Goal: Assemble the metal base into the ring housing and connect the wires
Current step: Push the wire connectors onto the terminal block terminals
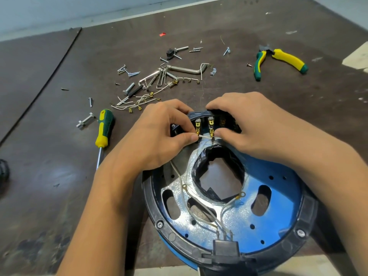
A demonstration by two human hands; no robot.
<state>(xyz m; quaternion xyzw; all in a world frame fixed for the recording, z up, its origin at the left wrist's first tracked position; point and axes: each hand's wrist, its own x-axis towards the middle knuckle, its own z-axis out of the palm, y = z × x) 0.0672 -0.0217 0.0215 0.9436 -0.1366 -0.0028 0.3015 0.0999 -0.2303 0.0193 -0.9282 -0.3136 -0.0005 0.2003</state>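
The shiny metal base [235,220] sits in the black plastic ring housing [306,222]. Left hand [159,134] pinches a short white wire [205,137]; right hand [249,124] grips the housing rim. Ring-tipped wires [241,195] below both hands look unconnected.

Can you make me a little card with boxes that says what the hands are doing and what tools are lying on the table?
left hand: pinches the white wire at a brass plug
right hand: grips the terminal block, thumb beside the next plug
metal base: lies inside the ring housing
tools: screwdriver on the left, pliers at the far right, hex keys in the middle
small bits: loose screws scattered on the table
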